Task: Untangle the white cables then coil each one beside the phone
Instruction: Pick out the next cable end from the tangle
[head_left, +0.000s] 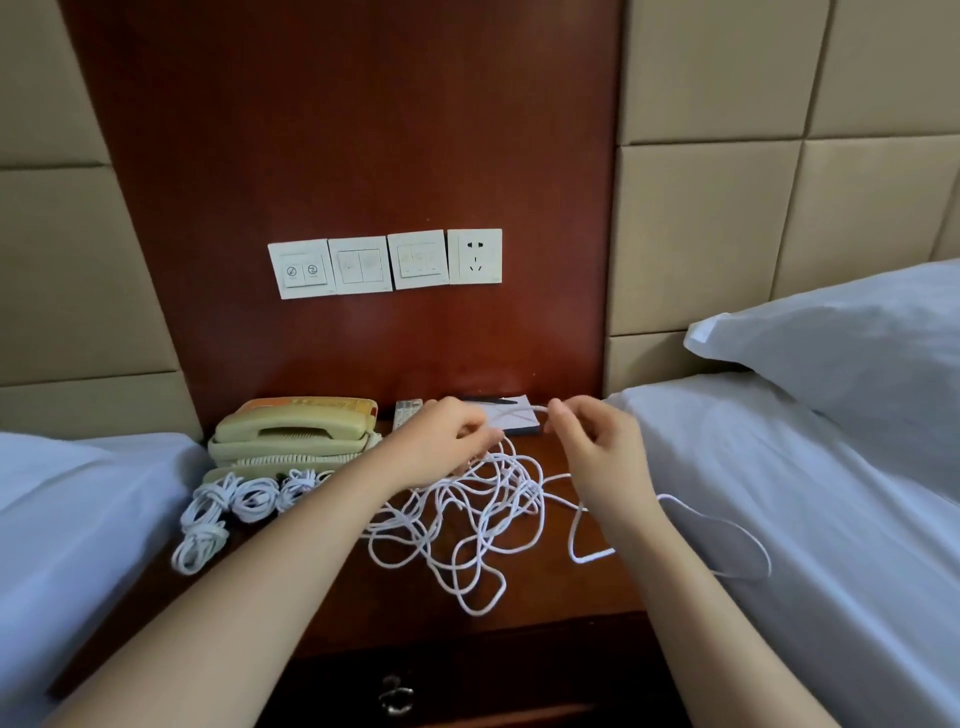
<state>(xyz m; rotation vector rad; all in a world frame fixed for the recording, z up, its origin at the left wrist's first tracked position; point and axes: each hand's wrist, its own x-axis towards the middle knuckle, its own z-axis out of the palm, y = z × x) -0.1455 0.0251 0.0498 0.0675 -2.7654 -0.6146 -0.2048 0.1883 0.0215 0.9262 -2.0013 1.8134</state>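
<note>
Bedside nightstand (545, 597) — left hand (447, 436) and right hand (592, 441) level above the cable tangle (467, 519), fingers (558, 415) tight on one strand (519, 410).

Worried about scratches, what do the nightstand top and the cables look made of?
The nightstand looks like reddish-brown wood or veneer, glossy, with a soft sheen on top. The cables look plastic-sheathed, smooth and white; they are flexible, lying in loose loops.
</note>
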